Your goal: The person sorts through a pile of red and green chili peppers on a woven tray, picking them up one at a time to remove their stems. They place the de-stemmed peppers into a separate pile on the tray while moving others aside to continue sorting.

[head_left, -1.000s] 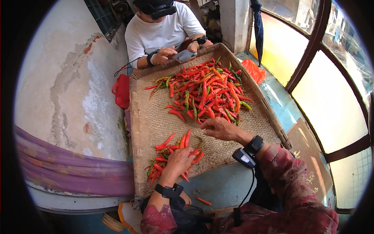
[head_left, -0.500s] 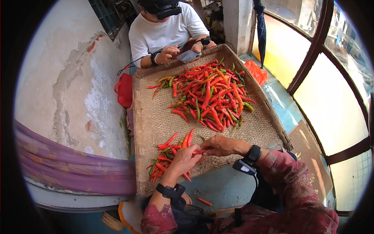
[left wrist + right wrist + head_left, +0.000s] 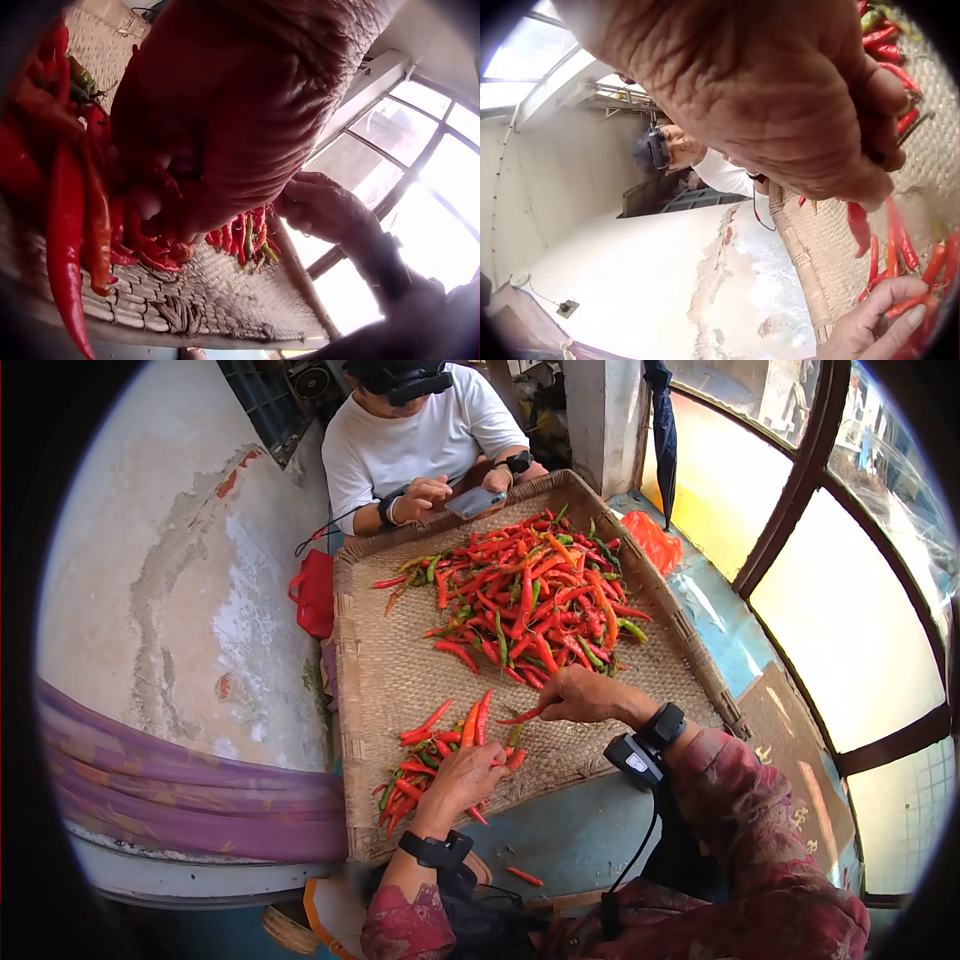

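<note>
My right hand (image 3: 585, 695) pinches one red chili pepper (image 3: 520, 717), which points left over the woven tray (image 3: 400, 660). In the right wrist view this chili (image 3: 858, 228) hangs below the curled fingers. Nearer me, my left hand (image 3: 463, 778) lies over a small bunch of chilies (image 3: 405, 792), mostly red with some green. The right wrist view has the left thumb and forefinger closed around red chilies (image 3: 906, 306). In the left wrist view, the hand's back and palm hide part of what it grips. A large heap of red and green chilies (image 3: 545, 595) fills the tray's far half.
Across the tray sits a person in a white shirt (image 3: 425, 440) with a phone (image 3: 475, 502). A loose chili (image 3: 524, 876) lies below the tray's near edge. A red bag (image 3: 312, 595) is at the left, an orange plastic bag (image 3: 652, 542) at the right beside the windows.
My right hand came from the heap's near edge down to the left hand, then moved back up and right with a red chili. The left hand stays over the small bunch.
</note>
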